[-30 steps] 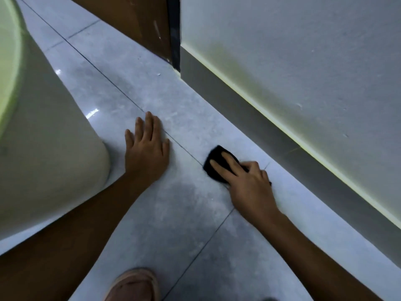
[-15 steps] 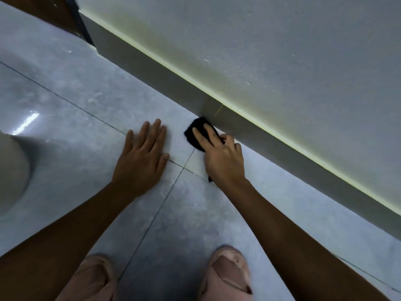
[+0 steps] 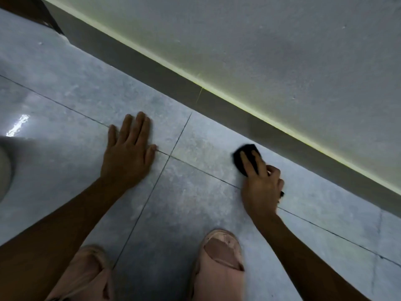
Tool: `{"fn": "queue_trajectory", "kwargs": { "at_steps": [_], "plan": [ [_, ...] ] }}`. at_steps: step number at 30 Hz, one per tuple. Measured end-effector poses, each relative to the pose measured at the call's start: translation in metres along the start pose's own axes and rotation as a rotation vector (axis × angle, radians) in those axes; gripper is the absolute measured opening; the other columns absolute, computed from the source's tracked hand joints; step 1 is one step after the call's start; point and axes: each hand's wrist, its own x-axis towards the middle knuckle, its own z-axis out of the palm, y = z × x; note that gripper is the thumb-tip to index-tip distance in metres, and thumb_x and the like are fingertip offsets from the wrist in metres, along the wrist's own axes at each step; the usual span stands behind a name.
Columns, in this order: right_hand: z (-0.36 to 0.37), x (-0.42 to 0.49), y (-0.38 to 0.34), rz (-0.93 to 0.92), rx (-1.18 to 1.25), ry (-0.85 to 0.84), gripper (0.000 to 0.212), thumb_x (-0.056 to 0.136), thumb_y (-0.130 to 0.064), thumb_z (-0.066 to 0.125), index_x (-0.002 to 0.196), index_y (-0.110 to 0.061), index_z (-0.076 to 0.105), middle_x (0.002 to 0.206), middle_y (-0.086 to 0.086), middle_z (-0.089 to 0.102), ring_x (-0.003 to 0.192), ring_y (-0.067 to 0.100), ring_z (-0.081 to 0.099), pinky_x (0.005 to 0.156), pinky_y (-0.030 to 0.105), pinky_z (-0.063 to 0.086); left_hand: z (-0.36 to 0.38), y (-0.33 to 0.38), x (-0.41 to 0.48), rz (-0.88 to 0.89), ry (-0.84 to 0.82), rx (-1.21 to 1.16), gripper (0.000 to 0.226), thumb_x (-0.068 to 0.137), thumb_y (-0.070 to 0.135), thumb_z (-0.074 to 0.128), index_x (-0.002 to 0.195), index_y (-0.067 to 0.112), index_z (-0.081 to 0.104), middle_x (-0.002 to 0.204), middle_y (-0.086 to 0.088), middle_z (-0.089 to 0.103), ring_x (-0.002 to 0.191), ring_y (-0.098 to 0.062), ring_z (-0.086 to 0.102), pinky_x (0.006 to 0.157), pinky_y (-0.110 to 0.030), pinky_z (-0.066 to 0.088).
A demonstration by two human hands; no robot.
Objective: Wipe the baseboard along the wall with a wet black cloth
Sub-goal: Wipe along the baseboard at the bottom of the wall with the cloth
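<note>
A grey baseboard point(image 3: 165, 81) runs diagonally from upper left to lower right under a pale wall, with a lit yellow-green seam along its top. My right hand point(image 3: 261, 187) presses a small black cloth point(image 3: 244, 156) against the grey floor tile, a short way in front of the baseboard and not touching it. Two fingers lie over the cloth and most of it sits under the hand. My left hand point(image 3: 128, 157) rests flat on the floor to the left, fingers spread, holding nothing.
Two feet in pink sandals point(image 3: 219, 263) stand on the tiles at the bottom. A dark wooden door frame point(image 3: 32, 11) sits at the upper left corner. A pale rounded object point(image 3: 4, 168) shows at the left edge. Dark grout lines cross the floor point(image 3: 65, 88).
My right hand slid the cloth rightward and away from the baseboard onto the floor tile. The view shifted right along the wall; my left hand stayed flat on the floor.
</note>
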Motion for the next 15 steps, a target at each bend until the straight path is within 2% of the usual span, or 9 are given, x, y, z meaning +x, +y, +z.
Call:
{"fn": "queue_trajectory", "kwargs": {
  "at_steps": [3, 5, 7, 9, 13, 15],
  "plan": [
    [0.004, 0.007, -0.062, -0.315, 0.055, -0.034, 0.061, 0.079, -0.008, 0.040, 0.130, -0.036, 0.056, 0.138, 0.001, 0.054, 0.102, 0.035, 0.048, 0.077, 0.041, 0.041, 0.001, -0.001, 0.001, -0.005, 0.003, 0.004, 0.066, 0.093, 0.045, 0.019, 0.150, 0.010, 0.011, 0.158, -0.011, 0.009, 0.145, -0.032, 0.008, 0.113, -0.055, 0.010],
    [0.002, 0.015, -0.086, -0.448, 0.066, -0.066, 0.058, 0.083, -0.012, 0.039, 0.132, -0.040, 0.052, 0.140, -0.003, 0.052, 0.104, 0.032, 0.048, 0.076, 0.038, 0.039, 0.002, -0.001, 0.001, -0.007, 0.004, -0.002, 0.064, 0.094, 0.042, 0.018, 0.150, 0.011, 0.011, 0.159, -0.010, 0.009, 0.145, -0.031, 0.007, 0.113, -0.054, 0.009],
    [0.003, 0.019, -0.088, -0.524, 0.061, -0.080, 0.061, 0.081, -0.007, 0.054, 0.132, -0.040, 0.052, 0.140, -0.002, 0.052, 0.102, 0.033, 0.052, 0.074, 0.039, 0.040, 0.003, -0.002, 0.001, -0.011, 0.001, -0.006, 0.063, 0.095, 0.041, 0.017, 0.150, 0.012, 0.010, 0.159, -0.009, 0.007, 0.145, -0.030, 0.005, 0.114, -0.053, 0.007],
    [0.006, 0.016, -0.069, -0.539, 0.053, -0.080, 0.064, 0.078, -0.008, 0.064, 0.132, -0.041, 0.052, 0.138, -0.002, 0.054, 0.103, 0.034, 0.053, 0.075, 0.040, 0.042, 0.002, -0.002, 0.001, -0.012, -0.006, -0.014, 0.063, 0.094, 0.040, 0.017, 0.150, 0.012, 0.010, 0.159, -0.008, 0.008, 0.145, -0.030, 0.006, 0.114, -0.053, 0.007],
    [0.005, -0.015, 0.001, -0.441, -0.014, -0.054, 0.050, 0.085, -0.018, 0.048, 0.130, -0.039, 0.055, 0.135, 0.000, 0.057, 0.100, 0.035, 0.048, 0.076, 0.042, 0.043, -0.001, -0.003, 0.001, -0.007, -0.022, -0.018, 0.063, 0.094, 0.041, 0.017, 0.150, 0.012, 0.012, 0.159, -0.009, 0.008, 0.145, -0.031, 0.007, 0.114, -0.053, 0.009],
    [-0.001, -0.026, 0.029, -0.414, -0.036, -0.055, 0.050, 0.082, -0.010, 0.059, 0.125, -0.035, 0.061, 0.130, 0.001, 0.061, 0.092, 0.035, 0.050, 0.071, 0.040, 0.043, -0.001, -0.002, 0.000, -0.002, -0.027, -0.016, 0.063, 0.094, 0.039, 0.019, 0.150, 0.010, 0.013, 0.158, -0.010, 0.010, 0.145, -0.032, 0.008, 0.113, -0.054, 0.010]
  ]
}}
